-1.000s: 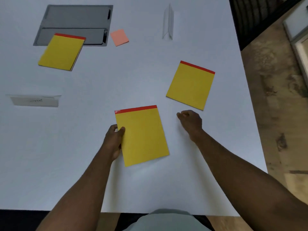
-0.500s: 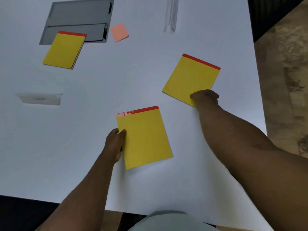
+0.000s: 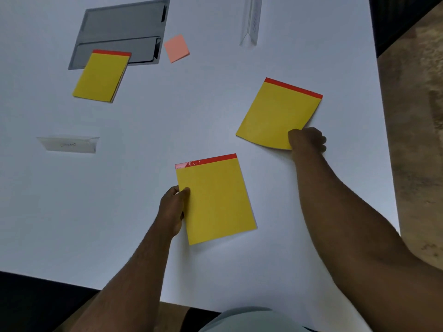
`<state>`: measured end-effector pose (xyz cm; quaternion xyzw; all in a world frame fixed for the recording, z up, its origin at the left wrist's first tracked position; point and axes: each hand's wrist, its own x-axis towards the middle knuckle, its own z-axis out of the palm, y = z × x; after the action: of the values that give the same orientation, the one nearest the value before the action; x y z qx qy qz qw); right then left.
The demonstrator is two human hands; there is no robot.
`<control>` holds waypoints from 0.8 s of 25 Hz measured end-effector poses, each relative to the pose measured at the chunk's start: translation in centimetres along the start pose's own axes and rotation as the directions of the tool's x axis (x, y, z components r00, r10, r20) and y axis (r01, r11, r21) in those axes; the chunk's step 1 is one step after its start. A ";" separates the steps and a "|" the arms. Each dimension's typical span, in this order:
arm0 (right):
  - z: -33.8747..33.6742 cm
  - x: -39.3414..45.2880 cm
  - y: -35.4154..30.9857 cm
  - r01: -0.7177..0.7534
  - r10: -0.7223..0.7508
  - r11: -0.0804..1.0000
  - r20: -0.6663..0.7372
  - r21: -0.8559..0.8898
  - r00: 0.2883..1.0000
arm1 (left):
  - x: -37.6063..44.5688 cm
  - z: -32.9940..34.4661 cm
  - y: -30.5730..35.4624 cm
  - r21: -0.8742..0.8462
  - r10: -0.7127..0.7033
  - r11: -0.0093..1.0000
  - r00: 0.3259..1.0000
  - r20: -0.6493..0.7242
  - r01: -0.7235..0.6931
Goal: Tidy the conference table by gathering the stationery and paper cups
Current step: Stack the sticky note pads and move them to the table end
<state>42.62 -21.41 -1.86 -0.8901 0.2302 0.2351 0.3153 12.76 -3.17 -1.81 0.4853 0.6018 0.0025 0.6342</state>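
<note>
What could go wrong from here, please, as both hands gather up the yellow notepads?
The right hand pinches only the near corner of the right notepad, whose near edge already curls; lifting from there could bend or tear sheets. The left hand grips the near notepad by one side edge, so it may droop or slip when raised. The far notepad overlaps the grey tray, and the pink sticky pad nearby could be overlooked.

near pad before me on surface | second pad right, farther | third pad far left, overlapping tray | sticky note right of tray
</note>
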 end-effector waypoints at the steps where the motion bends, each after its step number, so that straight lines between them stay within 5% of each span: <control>1: -0.4 0.2 0.3 0.029 -0.032 0.995 0.035 0.100 0.999 | 0.0 -0.1 -0.1 -0.008 -0.003 1.000 1.000 0.006 0.003; 4: -1.9 0.4 1.6 -0.019 -0.066 0.900 0.179 0.436 0.982 | -0.1 -0.2 -0.4 -0.034 -0.011 0.999 1.000 0.019 0.011; 12: -6.0 -0.9 3.7 0.114 -0.293 0.815 0.233 0.568 0.927 | -1.1 0.0 -0.6 -0.051 0.015 0.999 0.999 0.047 -0.013; 16: -7.0 -4.1 3.3 -0.035 -0.420 0.623 0.372 0.782 0.827 | -1.7 -0.1 -0.4 -0.060 0.039 0.998 0.998 0.049 -0.036; 20: -3.3 -8.1 4.6 -0.182 -0.461 0.602 0.524 0.777 0.716 | -1.9 -0.3 -0.6 -0.105 0.031 0.994 0.998 0.061 -0.024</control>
<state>34.57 -24.67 2.88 -0.5220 0.0988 0.3909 0.7516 11.68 -4.40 -0.70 0.4597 0.5738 0.0273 0.6772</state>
